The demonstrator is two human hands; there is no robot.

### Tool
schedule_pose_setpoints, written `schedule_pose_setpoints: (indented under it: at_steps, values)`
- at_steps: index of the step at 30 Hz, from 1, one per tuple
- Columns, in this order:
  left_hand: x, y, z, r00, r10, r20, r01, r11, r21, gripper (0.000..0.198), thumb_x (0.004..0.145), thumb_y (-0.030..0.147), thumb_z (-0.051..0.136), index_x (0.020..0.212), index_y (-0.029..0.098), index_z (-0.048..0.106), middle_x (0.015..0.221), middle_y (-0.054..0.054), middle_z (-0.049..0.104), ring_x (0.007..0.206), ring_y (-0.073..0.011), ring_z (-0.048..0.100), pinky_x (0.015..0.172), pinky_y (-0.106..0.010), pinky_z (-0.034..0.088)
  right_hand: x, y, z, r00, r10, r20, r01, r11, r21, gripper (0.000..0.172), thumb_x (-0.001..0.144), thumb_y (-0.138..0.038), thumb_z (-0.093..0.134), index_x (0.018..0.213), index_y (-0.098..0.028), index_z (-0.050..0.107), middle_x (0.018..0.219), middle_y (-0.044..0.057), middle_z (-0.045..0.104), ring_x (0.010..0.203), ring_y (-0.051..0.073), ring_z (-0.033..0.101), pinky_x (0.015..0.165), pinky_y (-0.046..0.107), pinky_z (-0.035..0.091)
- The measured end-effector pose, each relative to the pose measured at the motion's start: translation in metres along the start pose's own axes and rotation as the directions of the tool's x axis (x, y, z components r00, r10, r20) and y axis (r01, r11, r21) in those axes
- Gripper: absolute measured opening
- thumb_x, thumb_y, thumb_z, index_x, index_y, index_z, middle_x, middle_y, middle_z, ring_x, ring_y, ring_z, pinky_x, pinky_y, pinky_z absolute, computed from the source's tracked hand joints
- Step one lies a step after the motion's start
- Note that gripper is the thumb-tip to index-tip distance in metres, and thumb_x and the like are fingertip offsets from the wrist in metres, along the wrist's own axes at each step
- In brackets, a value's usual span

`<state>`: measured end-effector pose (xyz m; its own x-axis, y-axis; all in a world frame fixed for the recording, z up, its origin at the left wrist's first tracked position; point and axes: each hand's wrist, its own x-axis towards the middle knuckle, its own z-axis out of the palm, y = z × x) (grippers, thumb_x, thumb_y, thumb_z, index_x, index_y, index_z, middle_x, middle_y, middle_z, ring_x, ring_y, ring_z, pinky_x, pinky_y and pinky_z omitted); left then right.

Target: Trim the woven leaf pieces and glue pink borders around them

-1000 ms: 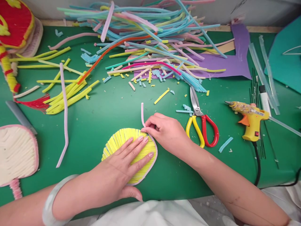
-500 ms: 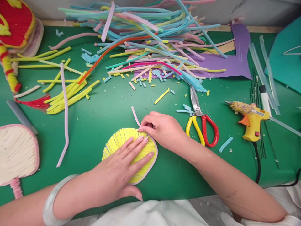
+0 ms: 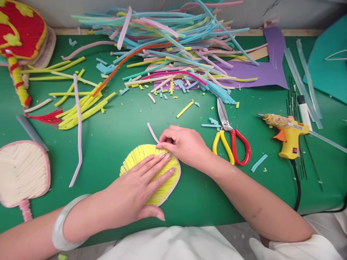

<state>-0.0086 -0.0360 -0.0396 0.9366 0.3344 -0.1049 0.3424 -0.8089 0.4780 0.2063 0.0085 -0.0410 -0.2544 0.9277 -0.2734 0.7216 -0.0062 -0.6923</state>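
A yellow fan-shaped piece (image 3: 141,155) made of yellow strips lies on the green table near me, edged on its right side with a pink strip. My left hand (image 3: 135,189) lies flat on it, fingers spread, holding it down. My right hand (image 3: 183,144) pinches the pink strip (image 3: 152,132) at the piece's top edge; the strip's loose end sticks up to the left.
Red-and-yellow scissors (image 3: 229,135) lie just right of my right hand. A yellow glue gun (image 3: 287,135) rests further right. A pile of coloured strips (image 3: 176,50) fills the back. Yellow strips (image 3: 78,104), a white fan (image 3: 23,173) and a red fan (image 3: 23,30) lie at left.
My right hand has slid leftward along the piece's top edge, laying the pink strip down; the loose end now leans further left and is shorter. My left hand stays put.
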Motion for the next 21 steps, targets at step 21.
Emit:
schedule_pose_setpoints:
  at_steps: [21]
  values:
    - [0.007,-0.007,-0.020,0.991,-0.126,0.040,0.130,0.980,-0.151,0.051,0.106,0.030,0.031,0.155,0.014,0.035,0.160,-0.012,0.040,0.148,-0.0220,0.037,0.122,-0.039,0.031,0.001,0.003,0.003,0.998,-0.056,-0.037,0.057,0.998,0.029,0.009,0.083,-0.031,0.073,0.078,-0.024,0.071,0.076,-0.006,0.065,0.069,0.010,0.054,0.062,0.025,0.031]
